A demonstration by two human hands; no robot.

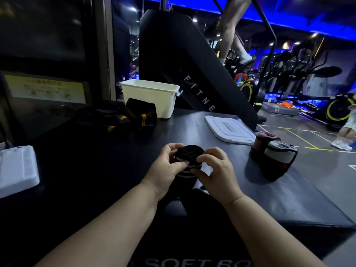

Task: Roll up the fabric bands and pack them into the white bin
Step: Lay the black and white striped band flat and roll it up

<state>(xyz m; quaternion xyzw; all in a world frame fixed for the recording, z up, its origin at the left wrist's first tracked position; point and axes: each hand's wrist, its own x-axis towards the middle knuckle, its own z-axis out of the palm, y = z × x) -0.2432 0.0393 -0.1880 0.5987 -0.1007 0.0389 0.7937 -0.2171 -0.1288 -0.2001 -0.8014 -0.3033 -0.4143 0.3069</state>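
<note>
A black fabric band with pale stripes (189, 155), rolled into a thick coil, sits between both hands above the dark padded surface (107, 166). My left hand (165, 168) grips its left side, and my right hand (213, 170) pinches its right side with curled fingers. A loose tail of the band hangs down below the hands. The white bin (150, 99) stands at the far edge of the surface. Unrolled black bands with orange stripes (133, 116) lie in a pile just in front of the bin.
A white lid (229, 130) lies flat to the right of the bin. Two rolled red-and-white wraps (273, 155) sit near the right edge. A white tray (17, 168) rests at the left. Gym machines and a person stand beyond.
</note>
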